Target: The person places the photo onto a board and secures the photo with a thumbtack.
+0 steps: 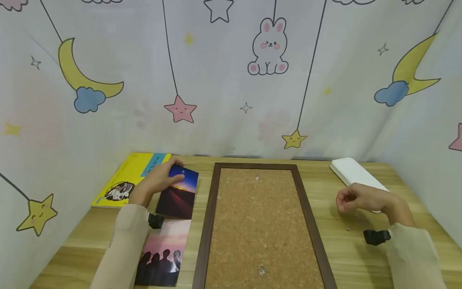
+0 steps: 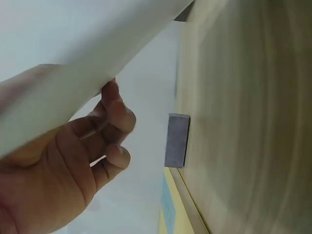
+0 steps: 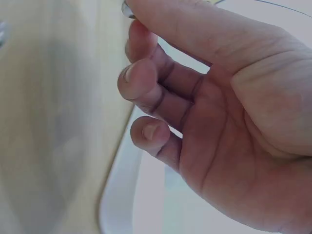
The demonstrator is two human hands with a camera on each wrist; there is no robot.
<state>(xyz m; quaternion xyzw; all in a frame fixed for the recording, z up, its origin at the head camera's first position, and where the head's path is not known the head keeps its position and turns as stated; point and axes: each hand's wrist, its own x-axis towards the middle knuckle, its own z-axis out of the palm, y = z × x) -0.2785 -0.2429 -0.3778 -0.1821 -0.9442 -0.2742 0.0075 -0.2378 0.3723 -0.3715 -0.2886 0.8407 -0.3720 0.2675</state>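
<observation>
On the left, my left hand (image 1: pixel 159 178) grips a photo print (image 1: pixel 179 196) of a road at sunset, thumb on its face and fingers behind. Its pale back (image 2: pixel 92 68) slants across the left wrist view. Below it lies a second photo print (image 1: pixel 159 257), with dark figures against a pink sky. Over the table at the right, my right hand (image 1: pixel 362 198) has its thumb and forefinger together. A small silvery push pin (image 3: pixel 127 9) shows at their tips, mostly hidden. Another push pin (image 1: pixel 348 229) lies on the table below that hand.
A framed cork board (image 1: pixel 265 224) lies between the hands, with a clear pin (image 1: pixel 257 178) near its top and another pin (image 1: pixel 262 271) lower down. A yellow book (image 1: pixel 119 172) lies at the back left, a white box (image 1: pixel 355 170) at the back right. Behind hangs a patterned curtain.
</observation>
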